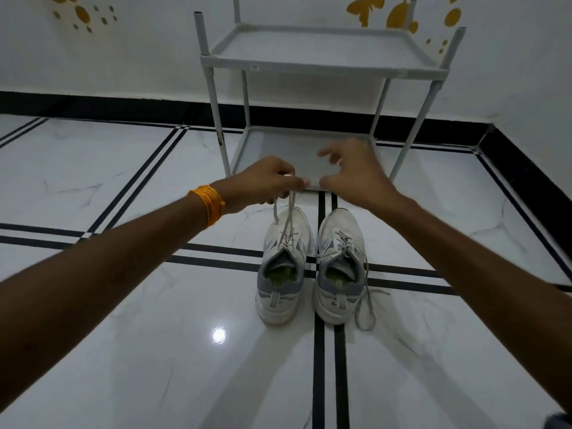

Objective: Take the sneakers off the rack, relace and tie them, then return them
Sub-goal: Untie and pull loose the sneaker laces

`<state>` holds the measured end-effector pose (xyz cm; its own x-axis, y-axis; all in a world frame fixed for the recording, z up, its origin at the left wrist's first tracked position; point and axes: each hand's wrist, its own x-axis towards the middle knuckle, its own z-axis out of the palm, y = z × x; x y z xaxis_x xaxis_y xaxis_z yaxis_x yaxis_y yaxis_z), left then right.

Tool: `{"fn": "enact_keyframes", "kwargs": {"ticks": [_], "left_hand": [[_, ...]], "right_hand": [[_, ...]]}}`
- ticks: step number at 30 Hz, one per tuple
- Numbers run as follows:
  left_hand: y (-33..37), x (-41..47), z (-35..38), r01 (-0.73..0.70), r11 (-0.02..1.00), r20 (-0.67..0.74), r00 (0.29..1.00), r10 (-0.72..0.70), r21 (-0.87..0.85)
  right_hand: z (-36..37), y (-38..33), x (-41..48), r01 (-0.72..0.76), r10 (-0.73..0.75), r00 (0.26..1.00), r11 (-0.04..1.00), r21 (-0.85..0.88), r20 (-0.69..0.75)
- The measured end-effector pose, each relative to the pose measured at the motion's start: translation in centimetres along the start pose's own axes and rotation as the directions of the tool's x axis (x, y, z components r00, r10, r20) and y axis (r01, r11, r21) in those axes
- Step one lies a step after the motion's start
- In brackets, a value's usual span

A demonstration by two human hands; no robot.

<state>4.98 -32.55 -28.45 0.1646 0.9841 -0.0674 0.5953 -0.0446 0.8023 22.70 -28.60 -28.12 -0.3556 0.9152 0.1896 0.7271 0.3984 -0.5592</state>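
Observation:
Two white and grey sneakers stand side by side on the floor, toes toward the rack. Above the left sneaker (pixel 283 267), my left hand (pixel 266 181) pinches both ends of its lace (pixel 289 215) and holds them taut and upward. My right hand (pixel 353 174) hovers just to the right of that pinch, fingers spread, holding nothing. The right sneaker (pixel 339 267) has its lace (pixel 366 301) loose, trailing over its outer side onto the floor. The grey two-shelf rack (pixel 322 61) stands behind the hands against the wall, with nothing on either shelf.
The floor is glossy white marble tile (pixel 123 351) with black double stripes, and a bright light reflection near the middle. A white wall with yellow decals and a black skirting (pixel 93 103) runs behind the rack and along the right.

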Motion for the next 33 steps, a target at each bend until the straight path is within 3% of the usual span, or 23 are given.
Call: {"fn": "enact_keyframes", "kwargs": {"ticks": [2, 6, 9, 11, 13, 15, 17, 21, 25, 28, 31, 33], "left_hand": [[-0.2, -0.3, 0.1, 0.03, 0.996, 0.028, 0.999, -0.028, -0.083], [-0.3, -0.7, -0.3, 0.056, 0.984, 0.093, 0.995, -0.04, -0.168], [-0.8, -0.9, -0.9, 0.091, 0.954, 0.098, 0.993, -0.065, -0.284], [-1.2, -1.0, -1.2, 0.11, 0.952, 0.112, 0.99, -0.081, -0.284], [-1.4, -1.1, -0.8, 0.135, 0.971, 0.111, 0.987, -0.115, -0.195], [-1.0, -1.1, 0.5, 0.096, 0.993, 0.01, 0.995, -0.096, -0.066], [-0.9, -0.7, 2.1, -0.017, 0.996, -0.159, 0.987, 0.031, 0.092], [-1.5, -0.1, 3.1, -0.141, 0.923, -0.391, 0.875, 0.285, 0.358], [-2.1, -0.7, 2.7, -0.197, 0.834, -0.361, 0.832, 0.42, 0.516], [-2.3, -1.4, 2.5, -0.246, 0.775, -0.381, 0.759, 0.528, 0.582], [-3.0, -1.7, 2.5, -0.33, 0.675, -0.298, 0.709, 0.639, 0.66], [-3.2, -1.5, 2.9, -0.282, 0.8, -0.39, 0.756, 0.525, 0.529]], "right_hand": [[1.1, -0.8, -1.0, -0.016, -0.035, 0.969, 0.979, 0.205, 0.244], [2.0, -0.9, -1.1, 0.002, -0.066, 0.982, 0.94, 0.342, 0.176], [1.1, -1.4, -1.5, -0.124, 0.03, 0.979, 0.874, 0.469, 0.202], [0.0, -2.5, -1.7, -0.218, 0.115, 0.972, 0.762, 0.61, 0.204], [-1.4, -4.0, -1.6, -0.216, 0.101, 0.974, 0.687, 0.694, 0.204], [-2.8, -5.7, -1.3, -0.176, 0.021, 0.977, 0.649, 0.741, 0.213], [-3.4, -7.2, -0.8, -0.134, -0.04, 0.979, 0.616, 0.776, 0.2], [-2.2, -8.1, 0.6, -0.132, -0.007, 0.988, 0.493, 0.86, 0.156], [-0.4, -6.2, 2.0, -0.225, 0.173, 0.968, 0.264, 0.938, 0.183], [1.1, -4.3, 2.9, -0.295, 0.243, 0.938, 0.19, 0.936, 0.246], [2.9, -2.8, 3.4, -0.39, 0.315, 0.886, 0.104, 0.915, 0.342], [3.7, -1.9, 3.3, -0.449, 0.333, 0.852, 0.069, 0.891, 0.404]]}}
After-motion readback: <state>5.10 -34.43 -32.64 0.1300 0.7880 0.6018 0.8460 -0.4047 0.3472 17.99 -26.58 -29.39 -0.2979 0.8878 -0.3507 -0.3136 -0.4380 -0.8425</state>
